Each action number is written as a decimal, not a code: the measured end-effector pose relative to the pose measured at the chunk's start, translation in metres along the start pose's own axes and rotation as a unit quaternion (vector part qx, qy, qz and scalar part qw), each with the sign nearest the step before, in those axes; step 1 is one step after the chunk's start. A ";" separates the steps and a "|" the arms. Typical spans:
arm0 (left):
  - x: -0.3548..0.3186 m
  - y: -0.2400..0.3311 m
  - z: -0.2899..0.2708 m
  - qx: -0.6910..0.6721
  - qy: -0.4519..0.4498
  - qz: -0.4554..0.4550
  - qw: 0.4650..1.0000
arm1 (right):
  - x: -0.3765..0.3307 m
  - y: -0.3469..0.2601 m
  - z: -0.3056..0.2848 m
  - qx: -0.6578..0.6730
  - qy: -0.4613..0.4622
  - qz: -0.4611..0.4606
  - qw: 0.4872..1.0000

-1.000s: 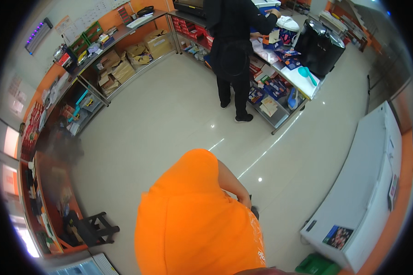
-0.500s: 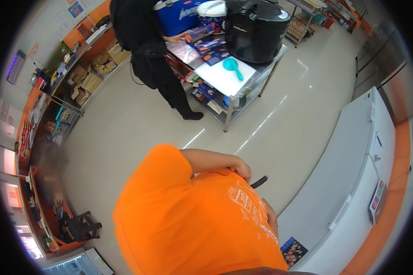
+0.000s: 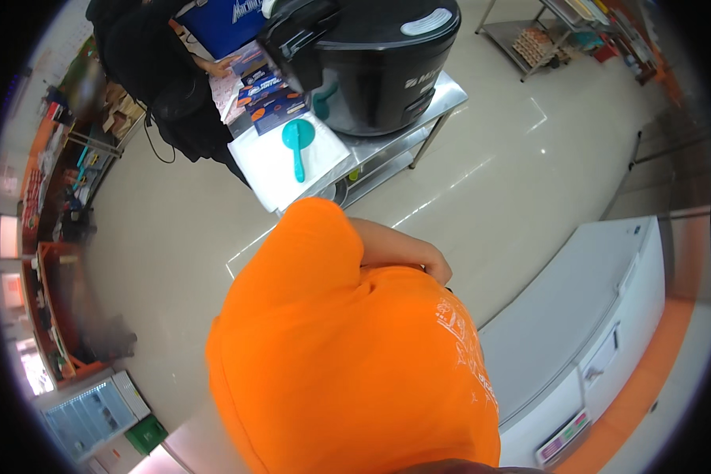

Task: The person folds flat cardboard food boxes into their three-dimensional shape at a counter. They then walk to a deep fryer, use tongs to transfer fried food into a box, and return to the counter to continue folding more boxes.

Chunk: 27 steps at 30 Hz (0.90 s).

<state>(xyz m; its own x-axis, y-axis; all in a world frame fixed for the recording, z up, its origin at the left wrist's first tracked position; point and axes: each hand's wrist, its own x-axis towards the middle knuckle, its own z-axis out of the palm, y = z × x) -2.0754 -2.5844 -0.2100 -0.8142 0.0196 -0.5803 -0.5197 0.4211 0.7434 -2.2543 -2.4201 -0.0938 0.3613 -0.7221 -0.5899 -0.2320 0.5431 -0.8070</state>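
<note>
My left hand (image 3: 437, 265) is bent across the front of my orange shirt (image 3: 332, 347). Only the back of it and the wrist show; its fingers are hidden behind the shirt, next to a tiny dark bit. My right hand is out of sight. Ahead of me stands a steel table (image 3: 449, 96) with a big black rice cooker (image 3: 379, 71). A turquoise scoop (image 3: 298, 146) lies on a white sheet (image 3: 257, 158) at the table's near left corner, apart from my hands.
A person in black (image 3: 154, 71) stands left of the table, one hand by dark blue packets (image 3: 272, 107). Behind these is a blue cooler box (image 3: 221, 28). A white chest freezer (image 3: 561, 300) runs along my right. A glass-front fridge (image 3: 91, 419) stands at lower left.
The table and rice cooker are nearer and larger in view. A dark strap-like thing beside my left hand has nearly gone from sight, and my right arm no longer shows.
</note>
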 end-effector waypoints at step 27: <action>0.081 -0.226 -0.692 -0.197 0.131 -0.078 0.968 | 0.624 -0.390 -0.614 -0.240 -0.366 0.095 0.894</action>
<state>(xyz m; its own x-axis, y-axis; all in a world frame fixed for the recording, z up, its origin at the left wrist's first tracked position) -2.2033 -3.3051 -0.1951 -0.7292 -0.2695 -0.6290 -0.6574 0.0211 0.7532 -2.4926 -3.3452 -0.1649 0.7280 -0.0683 -0.6822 -0.6488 0.2531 -0.7176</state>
